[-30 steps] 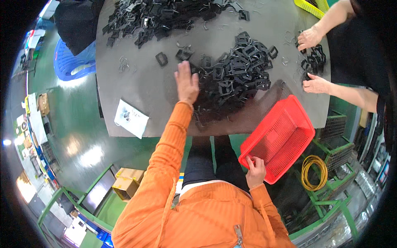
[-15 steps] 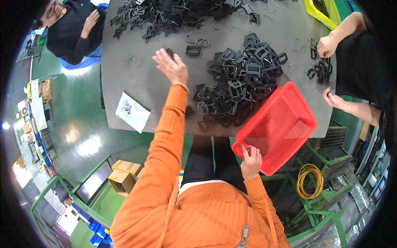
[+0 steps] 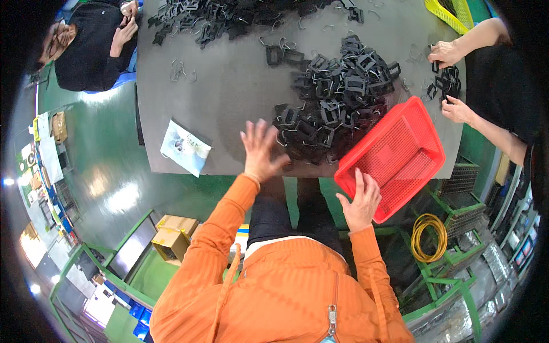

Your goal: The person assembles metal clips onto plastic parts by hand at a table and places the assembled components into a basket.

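Over on the far left, a person in a dark top (image 3: 86, 54) sits at the corner of the grey table (image 3: 229, 97), hands up near the face. Near the table's left front edge lies a small pale printed bag (image 3: 186, 147), flat and untouched.

The orange-sleeved left hand (image 3: 260, 150) is next, raised over the near edge of the table with fingers spread wide and nothing in it; it is blurred, just beside the near-left fringe of the heap of black plastic frames (image 3: 334, 108). That heap sits in the middle-right of the table, many small rectangular pieces tangled with bent wire clips. They look light and stiff, and I would judge they snag on one another, so a handful would drag neighbours along; raking them with a flat palm or pinching one frame by its side bar looks the easier hold.

To the right, the right hand (image 3: 360, 200) has its fingers curled over the near rim of the red mesh basket (image 3: 400, 154), which is tipped against the table's near right edge and holds nothing. It seems rigid yet light, best gripped at the rim.

Far right, another person's hands (image 3: 452, 80) work on a small cluster of the same black pieces.
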Action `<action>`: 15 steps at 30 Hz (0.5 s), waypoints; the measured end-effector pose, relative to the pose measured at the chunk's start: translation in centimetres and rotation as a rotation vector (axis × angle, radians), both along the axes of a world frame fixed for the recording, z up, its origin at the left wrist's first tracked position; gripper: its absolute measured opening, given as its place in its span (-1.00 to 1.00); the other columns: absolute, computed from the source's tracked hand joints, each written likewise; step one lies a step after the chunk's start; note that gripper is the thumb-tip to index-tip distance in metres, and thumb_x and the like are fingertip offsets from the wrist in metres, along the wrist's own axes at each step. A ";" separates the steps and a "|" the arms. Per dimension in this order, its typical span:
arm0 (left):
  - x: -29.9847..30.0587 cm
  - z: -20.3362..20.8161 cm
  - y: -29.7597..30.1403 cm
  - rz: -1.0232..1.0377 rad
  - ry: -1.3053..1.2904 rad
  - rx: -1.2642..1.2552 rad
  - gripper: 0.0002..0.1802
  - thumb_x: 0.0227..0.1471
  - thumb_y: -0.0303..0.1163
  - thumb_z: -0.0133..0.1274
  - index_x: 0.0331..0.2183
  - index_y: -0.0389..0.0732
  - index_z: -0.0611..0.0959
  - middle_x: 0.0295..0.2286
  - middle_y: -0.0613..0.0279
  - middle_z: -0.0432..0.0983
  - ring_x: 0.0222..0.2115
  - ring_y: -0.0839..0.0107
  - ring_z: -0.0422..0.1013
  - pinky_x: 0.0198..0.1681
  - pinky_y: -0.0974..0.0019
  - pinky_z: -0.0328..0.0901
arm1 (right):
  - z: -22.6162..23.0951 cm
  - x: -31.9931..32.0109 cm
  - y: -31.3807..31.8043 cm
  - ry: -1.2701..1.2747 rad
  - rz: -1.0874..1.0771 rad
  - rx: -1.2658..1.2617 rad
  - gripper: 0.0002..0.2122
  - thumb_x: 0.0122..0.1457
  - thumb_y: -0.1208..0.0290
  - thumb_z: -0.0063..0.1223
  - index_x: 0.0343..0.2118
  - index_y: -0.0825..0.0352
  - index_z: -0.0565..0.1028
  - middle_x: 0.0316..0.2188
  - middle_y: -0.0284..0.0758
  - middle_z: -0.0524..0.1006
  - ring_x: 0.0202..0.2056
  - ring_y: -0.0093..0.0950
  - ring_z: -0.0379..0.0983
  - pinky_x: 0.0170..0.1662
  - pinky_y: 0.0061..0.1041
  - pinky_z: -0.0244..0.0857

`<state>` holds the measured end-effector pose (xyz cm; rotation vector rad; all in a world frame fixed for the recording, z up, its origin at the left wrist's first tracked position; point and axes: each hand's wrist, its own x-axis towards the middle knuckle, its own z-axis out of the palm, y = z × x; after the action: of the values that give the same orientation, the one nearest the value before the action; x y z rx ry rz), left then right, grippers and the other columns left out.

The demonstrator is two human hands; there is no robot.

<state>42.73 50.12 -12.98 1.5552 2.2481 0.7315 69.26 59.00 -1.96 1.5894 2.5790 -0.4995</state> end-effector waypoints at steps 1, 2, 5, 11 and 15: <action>0.6 0.2 -0.8 -0.134 0.037 -0.079 -0.30 -0.03 -0.06 0.06 0.14 0.09 0.26 0.20 0.10 -0.06 0.25 0.05 -0.28 0.19 -0.24 -0.29 | 0.6 -0.8 -0.3 -0.003 -0.007 -0.001 -0.45 -0.04 0.29 0.17 0.07 0.12 0.30 -0.07 -0.27 0.32 -0.02 -0.25 0.24 -0.02 -0.19 0.09; 0.3 -0.1 -0.8 -0.142 0.035 -0.080 -0.30 -0.03 -0.06 0.06 0.14 0.09 0.26 0.20 0.10 -0.06 0.25 0.05 -0.28 0.19 -0.24 -0.29 | 1.1 -1.9 -0.8 0.125 0.044 0.078 -0.47 -0.03 0.29 0.17 0.06 0.14 0.31 -0.08 -0.27 0.33 -0.02 -0.26 0.24 -0.01 -0.20 0.09; -1.8 -1.8 0.6 -0.220 0.077 -0.040 -0.50 -0.06 -0.28 0.10 -0.01 0.02 0.44 0.11 0.25 0.19 0.18 0.11 -0.02 0.19 -0.01 -0.12 | 0.2 -6.8 -2.4 0.358 0.168 0.134 -0.63 0.03 0.37 0.10 -0.04 0.18 0.42 -0.16 -0.30 0.39 -0.09 -0.31 0.32 -0.03 -0.31 0.14; -7.9 -2.0 4.5 -0.272 -0.106 0.210 -0.79 -0.10 -0.49 0.09 -0.31 -0.12 0.56 -0.27 0.30 0.47 -0.20 0.22 0.33 -0.14 0.20 0.24 | -7.0 -22.7 9.4 0.660 0.081 0.274 -0.77 0.04 0.54 0.02 -0.19 0.27 0.45 -0.27 -0.26 0.41 -0.22 -0.26 0.38 -0.17 -0.34 0.30; -9.5 -1.2 5.3 -0.442 -0.181 0.180 -0.86 -0.08 -0.47 0.08 -0.36 -0.15 0.56 -0.38 0.27 0.45 -0.27 0.19 0.35 -0.23 0.28 0.27 | -10.5 -28.4 14.7 0.381 -0.153 0.333 -0.52 0.01 0.27 0.13 -0.01 0.33 0.32 -0.06 -0.12 0.32 0.00 -0.14 0.22 0.00 -0.24 0.19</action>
<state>33.21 55.43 -14.18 1.8942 1.6638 0.9136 40.86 73.70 -12.51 1.9798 2.9595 -0.4372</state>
